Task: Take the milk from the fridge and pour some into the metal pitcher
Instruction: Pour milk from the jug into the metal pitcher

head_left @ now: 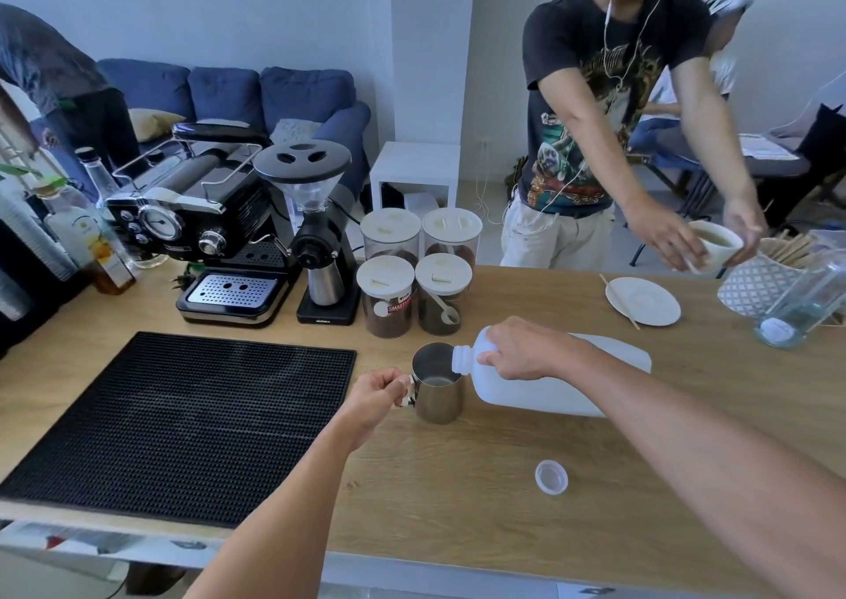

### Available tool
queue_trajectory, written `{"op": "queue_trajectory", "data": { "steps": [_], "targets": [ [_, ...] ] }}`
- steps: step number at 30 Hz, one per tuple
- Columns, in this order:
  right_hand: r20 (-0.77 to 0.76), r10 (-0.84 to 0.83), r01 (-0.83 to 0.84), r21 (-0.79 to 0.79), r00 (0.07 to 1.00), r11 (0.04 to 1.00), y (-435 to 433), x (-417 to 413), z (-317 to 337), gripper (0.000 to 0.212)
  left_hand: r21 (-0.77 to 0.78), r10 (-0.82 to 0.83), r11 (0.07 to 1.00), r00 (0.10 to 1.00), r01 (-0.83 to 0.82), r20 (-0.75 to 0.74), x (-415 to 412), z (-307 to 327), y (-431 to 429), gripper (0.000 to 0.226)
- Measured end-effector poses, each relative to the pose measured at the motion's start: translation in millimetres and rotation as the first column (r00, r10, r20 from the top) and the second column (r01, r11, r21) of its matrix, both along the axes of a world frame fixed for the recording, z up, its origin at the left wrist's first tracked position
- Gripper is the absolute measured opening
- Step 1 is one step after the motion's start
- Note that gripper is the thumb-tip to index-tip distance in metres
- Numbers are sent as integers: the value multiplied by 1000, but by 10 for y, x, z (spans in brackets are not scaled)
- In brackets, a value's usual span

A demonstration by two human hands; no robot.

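Pouring looks underway from our head view: our right hand [517, 351] grips the white plastic milk jug [567, 381], tipped flat, mouth over the steel pitcher [435, 388] on the wooden table [458, 484]. Our left hand [373, 397] holds its handle. Little milk shows inside; cap [551, 476] off.

On the desk [458, 497] the pitcher [437, 392] stands between the left hand [373, 399] and the right hand [522, 349], with the milk jug [572, 388] mouth at its rim. The mat [183, 424] lies left of both hands, and the cap [551, 476] lies nearer, below the right hand.
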State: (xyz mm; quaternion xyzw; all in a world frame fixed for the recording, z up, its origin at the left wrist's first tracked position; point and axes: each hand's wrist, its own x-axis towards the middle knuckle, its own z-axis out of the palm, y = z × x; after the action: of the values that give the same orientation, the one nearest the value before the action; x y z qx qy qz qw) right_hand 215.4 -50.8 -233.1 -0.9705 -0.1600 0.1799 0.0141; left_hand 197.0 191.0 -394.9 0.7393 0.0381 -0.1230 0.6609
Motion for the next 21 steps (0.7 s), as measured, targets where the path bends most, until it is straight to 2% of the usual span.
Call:
{"op": "queue_trajectory", "data": {
  "steps": [21],
  "targets": [
    [-18,-23,23,9,1000,1000,40,-11,64,36,46,-14,999,1000,13,18,19,37,-10,34]
  ]
}}
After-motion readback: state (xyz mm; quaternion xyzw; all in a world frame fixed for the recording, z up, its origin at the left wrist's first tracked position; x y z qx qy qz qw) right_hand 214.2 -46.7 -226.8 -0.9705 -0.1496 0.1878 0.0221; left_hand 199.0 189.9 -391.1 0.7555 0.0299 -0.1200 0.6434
